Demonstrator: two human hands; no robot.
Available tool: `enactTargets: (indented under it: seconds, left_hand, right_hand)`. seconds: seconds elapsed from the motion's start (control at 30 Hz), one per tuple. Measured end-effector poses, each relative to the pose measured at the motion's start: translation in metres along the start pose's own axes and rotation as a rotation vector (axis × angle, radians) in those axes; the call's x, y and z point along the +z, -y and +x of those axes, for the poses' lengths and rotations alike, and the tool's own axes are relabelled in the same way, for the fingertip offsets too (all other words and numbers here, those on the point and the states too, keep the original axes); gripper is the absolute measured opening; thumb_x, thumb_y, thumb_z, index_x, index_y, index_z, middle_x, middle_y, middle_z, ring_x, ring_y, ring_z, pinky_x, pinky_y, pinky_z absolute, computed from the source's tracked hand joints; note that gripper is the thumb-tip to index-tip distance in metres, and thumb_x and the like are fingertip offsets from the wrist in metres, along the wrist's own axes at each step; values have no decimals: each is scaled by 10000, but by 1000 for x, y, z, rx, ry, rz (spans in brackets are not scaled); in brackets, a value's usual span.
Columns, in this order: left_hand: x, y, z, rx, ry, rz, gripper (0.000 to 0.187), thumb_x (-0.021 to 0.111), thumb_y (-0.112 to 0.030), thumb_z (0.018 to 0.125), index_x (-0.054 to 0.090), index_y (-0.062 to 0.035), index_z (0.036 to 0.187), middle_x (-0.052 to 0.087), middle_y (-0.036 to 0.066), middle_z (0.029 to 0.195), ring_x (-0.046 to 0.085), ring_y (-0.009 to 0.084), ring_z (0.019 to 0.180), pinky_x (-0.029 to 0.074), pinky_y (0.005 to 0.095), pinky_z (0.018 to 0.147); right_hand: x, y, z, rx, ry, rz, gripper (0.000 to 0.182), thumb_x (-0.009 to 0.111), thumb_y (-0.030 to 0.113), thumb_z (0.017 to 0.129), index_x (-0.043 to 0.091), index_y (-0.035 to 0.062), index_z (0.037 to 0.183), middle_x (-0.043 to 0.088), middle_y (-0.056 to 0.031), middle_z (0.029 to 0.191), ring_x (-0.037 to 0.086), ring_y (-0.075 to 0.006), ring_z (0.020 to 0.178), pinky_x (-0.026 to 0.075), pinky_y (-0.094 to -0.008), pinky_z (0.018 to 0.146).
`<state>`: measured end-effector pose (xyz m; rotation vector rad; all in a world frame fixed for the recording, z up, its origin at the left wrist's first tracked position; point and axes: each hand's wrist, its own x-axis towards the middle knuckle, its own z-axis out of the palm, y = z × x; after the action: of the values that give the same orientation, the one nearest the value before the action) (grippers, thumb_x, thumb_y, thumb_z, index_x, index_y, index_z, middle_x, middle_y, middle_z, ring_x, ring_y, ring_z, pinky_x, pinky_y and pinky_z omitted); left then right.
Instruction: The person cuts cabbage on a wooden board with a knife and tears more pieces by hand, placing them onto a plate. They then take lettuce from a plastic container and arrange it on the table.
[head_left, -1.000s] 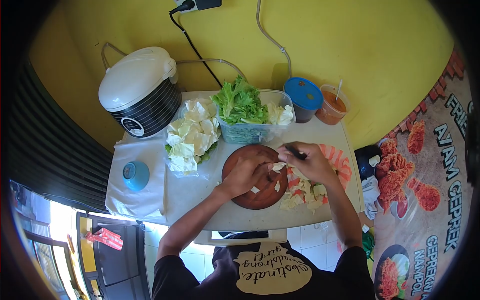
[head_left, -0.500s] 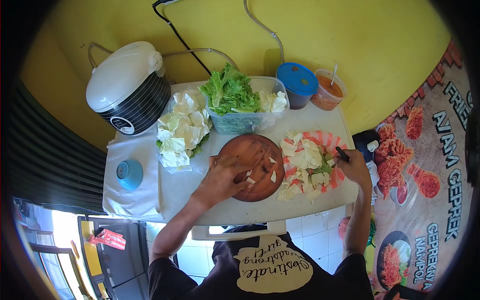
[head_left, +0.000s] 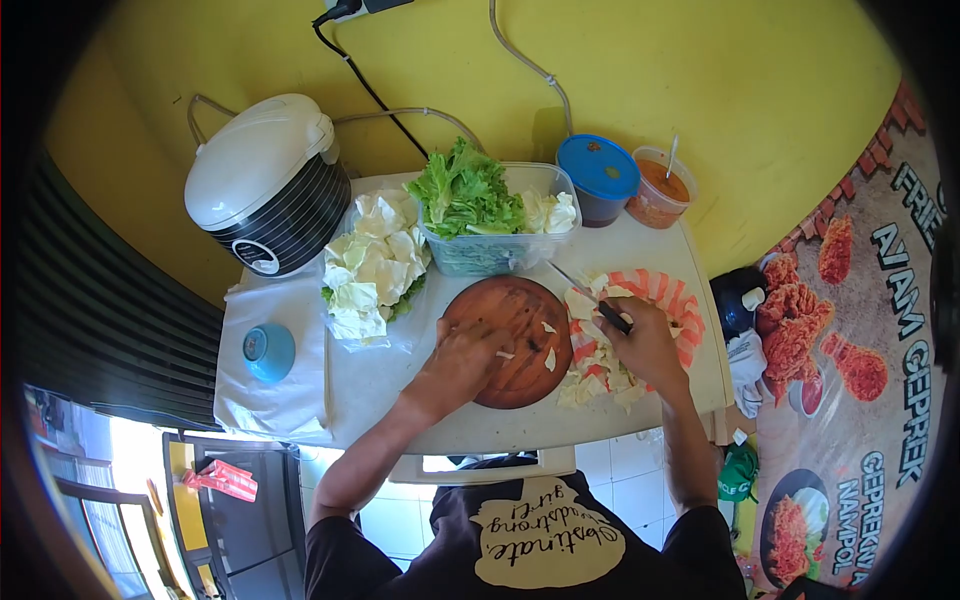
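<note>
A round wooden board (head_left: pixel 530 300) lies near the middle of the table, with a few white scraps on it. My left hand (head_left: pixel 462 362) rests over the board's left part, fingers partly spread, with a small pale scrap by the fingertips. To the right of the board, my right hand (head_left: pixel 640 340) is closed round the black handle of a knife (head_left: pixel 612 316), whose blade points up and left. Beneath that hand are cut pale leaves (head_left: pixel 590 375) on a red-and-white striped sheet (head_left: pixel 685 325).
Behind the board stands a clear tub (head_left: pixel 470 255) of green lettuce and cabbage. Cabbage leaves (head_left: pixel 375 260) in plastic, a rice cooker (head_left: pixel 265 185) and a blue bowl (head_left: pixel 268 352) are on the left. A blue-lidded tub (head_left: pixel 598 168) and a sauce tub (head_left: pixel 660 195) stand back right.
My right hand has moved left with the knife, whose blade now shows. My left hand has shifted slightly over the board. The whole view has shifted a little.
</note>
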<state>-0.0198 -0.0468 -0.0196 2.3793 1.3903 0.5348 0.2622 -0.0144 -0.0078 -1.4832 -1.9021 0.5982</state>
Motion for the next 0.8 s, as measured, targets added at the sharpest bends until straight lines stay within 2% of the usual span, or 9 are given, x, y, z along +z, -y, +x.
enactTargets:
  seconds: [0.1,0.2,0.3,0.4,0.47,0.5,0.57,0.7,0.8]
  left_hand:
    - [-9,-3,19,90,-71,-31,174,688,-98,846,650,-141,1010,652,57,1043,603,266,1009,356,437,924]
    - [-32,-19,58,212,-232,-83,157,689,-99,843,664,-133,995,669,68,976,621,270,939,393,434,886]
    - [-52,-34,106,276,-385,78,122,703,-127,839,686,-119,959,678,72,893,626,266,903,416,437,853]
    - [-54,-35,149,244,-500,368,109,717,-161,836,709,-120,936,687,79,874,634,262,932,424,442,861]
    - [-48,-31,171,130,-304,552,139,735,-207,828,724,-121,936,693,83,887,643,268,998,425,457,933]
    - [-44,-27,181,136,-302,549,139,735,-207,828,724,-121,936,693,83,887,643,268,998,425,457,933]
    - [-38,-19,198,87,-69,418,158,741,-221,819,731,-111,931,707,108,907,656,299,1035,403,497,1018]
    - [-30,-7,214,86,-35,368,151,734,-210,815,733,-96,913,719,143,922,670,331,1019,377,560,1049]
    - [-23,-7,224,-25,132,454,133,698,-171,833,729,-91,934,712,158,948,676,338,999,354,594,1059]
  right_hand:
    - [9,-9,1,-149,-104,-10,205,695,148,898,685,-36,988,675,-191,765,633,-290,629,465,-361,602]
    - [-1,-2,1,18,-54,-16,184,673,125,906,677,-37,992,687,-203,814,658,-314,673,483,-377,624]
    - [-8,-9,1,90,-135,57,161,648,101,910,671,-38,987,681,-216,833,668,-332,706,492,-403,637]
    - [-11,-23,0,-3,-254,65,154,635,90,910,672,-40,983,672,-227,827,669,-346,715,494,-417,639]
    - [-15,-30,-1,39,-193,-16,176,652,113,899,674,-41,983,670,-224,825,665,-351,735,496,-420,666]
    - [-17,-30,-3,45,-198,-18,176,652,113,899,674,-41,983,670,-224,825,665,-351,735,496,-420,666]
    - [-20,-30,-4,158,-78,-101,216,690,142,874,677,-43,986,665,-225,865,662,-362,773,499,-426,699]
    - [-20,-33,-6,95,-61,-97,280,742,182,835,676,-49,978,649,-225,896,654,-369,792,499,-429,718]
    - [-21,-32,-7,70,-59,-129,329,781,209,800,673,-54,967,638,-221,903,649,-365,782,500,-426,724]
